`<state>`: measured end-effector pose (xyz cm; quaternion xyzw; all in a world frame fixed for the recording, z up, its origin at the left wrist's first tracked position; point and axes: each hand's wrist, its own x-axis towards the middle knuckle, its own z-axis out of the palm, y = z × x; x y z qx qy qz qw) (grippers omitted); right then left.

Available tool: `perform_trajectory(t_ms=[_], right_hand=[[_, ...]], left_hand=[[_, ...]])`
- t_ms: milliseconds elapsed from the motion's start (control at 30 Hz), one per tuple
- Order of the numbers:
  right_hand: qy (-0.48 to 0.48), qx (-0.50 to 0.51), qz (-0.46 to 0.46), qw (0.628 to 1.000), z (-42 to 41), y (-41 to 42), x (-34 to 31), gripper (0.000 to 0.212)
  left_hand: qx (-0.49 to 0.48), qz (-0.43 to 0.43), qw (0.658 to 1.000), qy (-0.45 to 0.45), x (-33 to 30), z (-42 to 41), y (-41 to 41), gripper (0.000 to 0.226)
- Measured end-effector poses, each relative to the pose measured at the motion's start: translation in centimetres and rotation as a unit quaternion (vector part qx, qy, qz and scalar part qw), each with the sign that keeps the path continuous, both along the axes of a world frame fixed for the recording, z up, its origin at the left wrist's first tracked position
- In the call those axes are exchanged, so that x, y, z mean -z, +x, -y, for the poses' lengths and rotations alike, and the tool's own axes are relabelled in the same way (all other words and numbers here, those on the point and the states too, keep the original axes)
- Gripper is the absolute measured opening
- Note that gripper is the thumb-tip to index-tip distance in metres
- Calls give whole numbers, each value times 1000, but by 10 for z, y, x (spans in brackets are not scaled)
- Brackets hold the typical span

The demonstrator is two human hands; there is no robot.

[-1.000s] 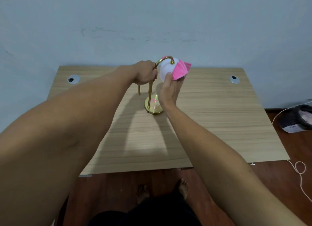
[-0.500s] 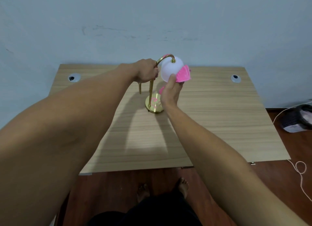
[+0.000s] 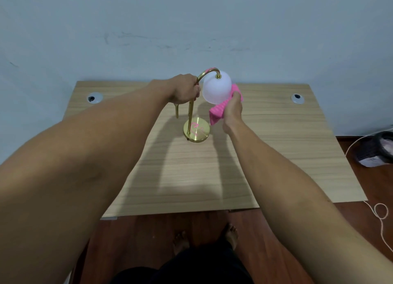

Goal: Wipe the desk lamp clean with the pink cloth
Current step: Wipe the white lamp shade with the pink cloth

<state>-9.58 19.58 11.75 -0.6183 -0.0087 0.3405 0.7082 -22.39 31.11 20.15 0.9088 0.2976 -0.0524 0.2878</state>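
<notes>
Lamp mid-wipe, tip risk if the left grip slackens.

Table (image 3: 276, 156): lamp (image 3: 192, 113) stands far-centre, brass base flat on the wood. Left hand (image 3: 185, 90) closed round the stem just below the curved neck. Shade (image 3: 217, 88) hangs from the neck, white. Right hand (image 3: 232, 109) closed on the cloth (image 3: 219, 111), pressing it to the shade's lower right. Judgement: a hard sideways push could swing the shade or rock the small base; loose cloth tail may snag the stem.

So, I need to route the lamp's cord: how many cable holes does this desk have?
2: one cable hole near the back-left corner, the other near the back-right corner. The arms could hide more.
</notes>
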Motion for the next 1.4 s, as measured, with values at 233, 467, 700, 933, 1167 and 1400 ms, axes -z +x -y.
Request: perform_trajectory(t_ms=[233,467,700,933,1167,1400], right_hand=[[-44,99,81,991,21,-13,11,37],[-66,-42,350,933,-6,-40,4,67],[-110,-137,379,908,9,-74,61,52],[-77,-21,315,946,-15,-36,17,76],[-74,-70,398,912,-8,-14,-5,64],[-185,-114,699,681,31,-38,37,68]], left_hand=[[-2,-2,1000,5,1,0,1,33],[-1,4,1000,12,2,0,3,33],[-1,-8,1000,0,-1,0,3,33],[0,-11,1000,-11,-3,1,2,32],[-2,-5,1000,-1,-1,2,1,34],[6,-2,1000,5,-2,2,2,34]])
